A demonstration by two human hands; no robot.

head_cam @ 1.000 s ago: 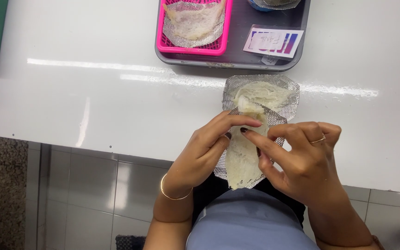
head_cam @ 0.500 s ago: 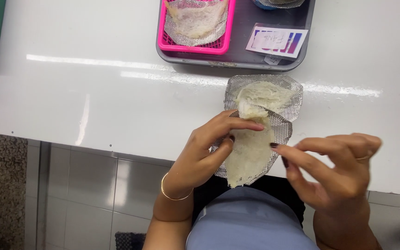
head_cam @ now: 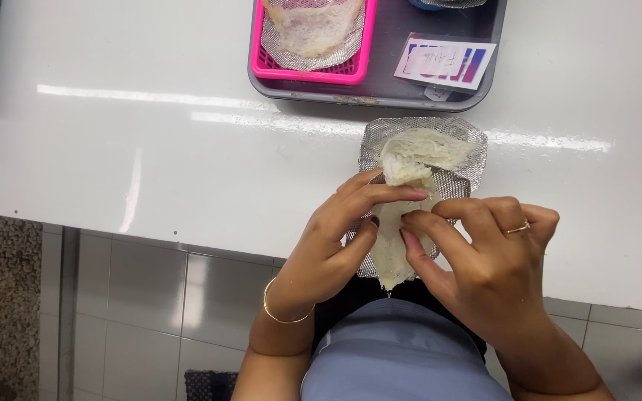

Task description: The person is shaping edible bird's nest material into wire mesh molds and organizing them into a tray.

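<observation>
Pinched between the fingers of the left hand [head_cam: 336, 238] and right hand [head_cam: 484, 256] at frame centre, the pale fibrous sheet [head_cam: 403, 223] on its mesh piece [head_cam: 462, 134] looked light, limp and tearable, best gripped at its edges.

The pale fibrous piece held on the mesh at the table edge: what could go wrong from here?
1. The pale fibrous piece looks thin; pinched between the left hand and right hand, it might tear.
2. Its lower end and the mesh sheet overhang the white table edge, so a slip could drop it onto the person's lap.

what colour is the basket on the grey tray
Bright pink basket, sitting on the grey tray; the head view shows it at the top edge.
</observation>
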